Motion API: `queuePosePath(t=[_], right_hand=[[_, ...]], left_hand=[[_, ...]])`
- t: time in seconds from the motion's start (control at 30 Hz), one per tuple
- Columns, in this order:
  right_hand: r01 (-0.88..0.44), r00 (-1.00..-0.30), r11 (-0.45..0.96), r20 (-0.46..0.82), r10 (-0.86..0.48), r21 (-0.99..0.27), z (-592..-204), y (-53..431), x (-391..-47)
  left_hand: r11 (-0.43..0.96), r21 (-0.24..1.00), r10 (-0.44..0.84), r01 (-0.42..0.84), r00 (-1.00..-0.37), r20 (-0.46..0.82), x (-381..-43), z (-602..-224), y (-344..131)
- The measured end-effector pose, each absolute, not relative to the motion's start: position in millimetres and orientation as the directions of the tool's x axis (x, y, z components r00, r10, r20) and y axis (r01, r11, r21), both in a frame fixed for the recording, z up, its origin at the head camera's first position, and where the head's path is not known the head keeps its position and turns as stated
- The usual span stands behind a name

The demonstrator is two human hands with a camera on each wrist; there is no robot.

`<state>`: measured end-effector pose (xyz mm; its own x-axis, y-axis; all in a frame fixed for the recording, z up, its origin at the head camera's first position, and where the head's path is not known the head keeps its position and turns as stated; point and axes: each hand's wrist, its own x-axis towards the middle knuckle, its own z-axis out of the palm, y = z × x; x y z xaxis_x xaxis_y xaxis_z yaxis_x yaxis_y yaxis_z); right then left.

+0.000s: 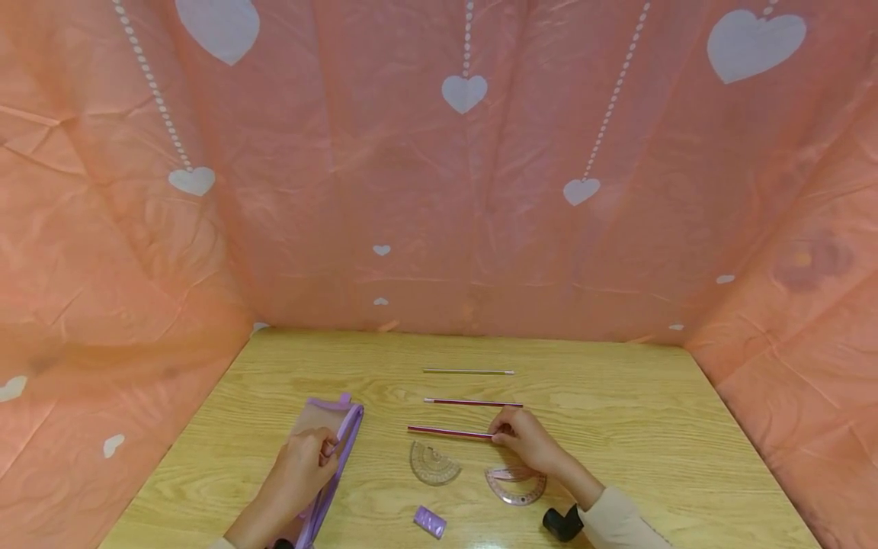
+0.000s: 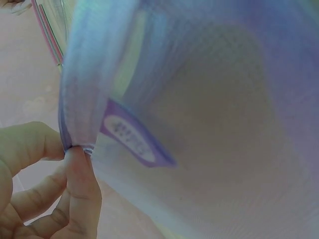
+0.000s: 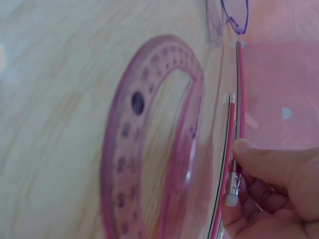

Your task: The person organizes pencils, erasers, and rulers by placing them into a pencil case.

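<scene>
My left hand [image 1: 302, 463] pinches the zipper edge of a purple mesh pencil pouch [image 1: 348, 441] at the left of the table. In the left wrist view, thumb and finger grip the rim beside a small purple label [image 2: 132, 133]. With thumb and fingertips, my right hand [image 1: 528, 442] pinches a red striped pencil [image 1: 449, 432] near its eraser end; the white eraser tip [image 3: 232, 199] shows below the thumb. Another red pencil [image 1: 466, 402] lies just behind it. Under the right wrist sits a pink protractor [image 1: 514, 499], seen large and close in the right wrist view.
A thin greenish pencil [image 1: 469, 372] lies farthest back on the wooden table [image 1: 617, 412]. A clear protractor [image 1: 434, 467] lies between the hands, with a small purple wrapped block [image 1: 430, 521] nearer the front. Orange heart-printed curtains [image 1: 411, 191] enclose the back and sides.
</scene>
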<state>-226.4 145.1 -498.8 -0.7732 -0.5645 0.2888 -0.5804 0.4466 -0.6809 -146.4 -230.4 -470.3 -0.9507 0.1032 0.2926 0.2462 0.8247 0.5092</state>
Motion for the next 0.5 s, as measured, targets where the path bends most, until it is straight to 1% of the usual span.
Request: queuePosePath(t=[0.33,0.5], right_hand=[[-0.566,-0.783,0.458,0.274,-0.559,-0.685,-494.6,135.4,-223.8],[-0.57,-0.782,0.463,0.274,-0.56,-0.679,-492.0,129.7,-224.4]], left_hand=[[0.823,0.517,0.098,0.235,-0.956,0.278,-146.7,-469.1,-230.8],[0.826,0.509,0.095,0.242,-0.95,0.297,-146.6,-469.7,-230.5]])
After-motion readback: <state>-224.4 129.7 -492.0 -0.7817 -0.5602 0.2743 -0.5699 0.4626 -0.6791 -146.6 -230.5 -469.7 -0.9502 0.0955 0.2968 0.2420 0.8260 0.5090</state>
